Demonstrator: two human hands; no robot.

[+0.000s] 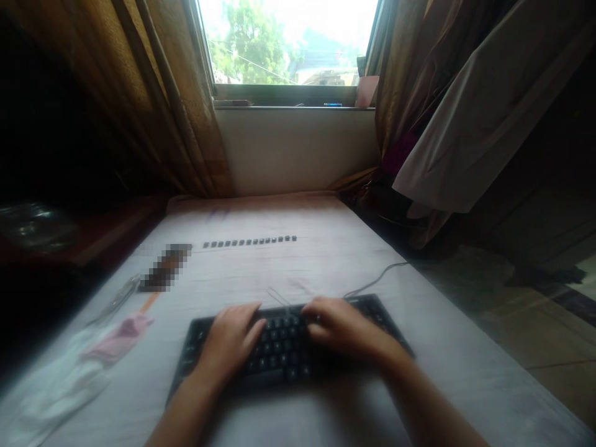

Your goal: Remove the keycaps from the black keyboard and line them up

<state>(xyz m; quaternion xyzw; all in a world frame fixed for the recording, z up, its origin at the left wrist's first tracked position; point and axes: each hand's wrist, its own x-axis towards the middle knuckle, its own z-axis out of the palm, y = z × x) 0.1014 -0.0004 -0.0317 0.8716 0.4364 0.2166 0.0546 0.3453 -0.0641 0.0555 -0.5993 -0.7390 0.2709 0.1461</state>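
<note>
Keyboard (279,346) lying toward near edge of sheet (242,267). Left hand (229,335) resting half-open on it; right hand (342,324) curling, can't tell if gripping anything. Probably feeling stiff, lightish, keys fragile; short ends offering best hold.

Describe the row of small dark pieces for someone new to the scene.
From the window, drop to the pale surface below. Between window and black keyboard lies the row of small dark pieces. Unlike the keyboard, they are separate, squarish and in a single line.
</note>
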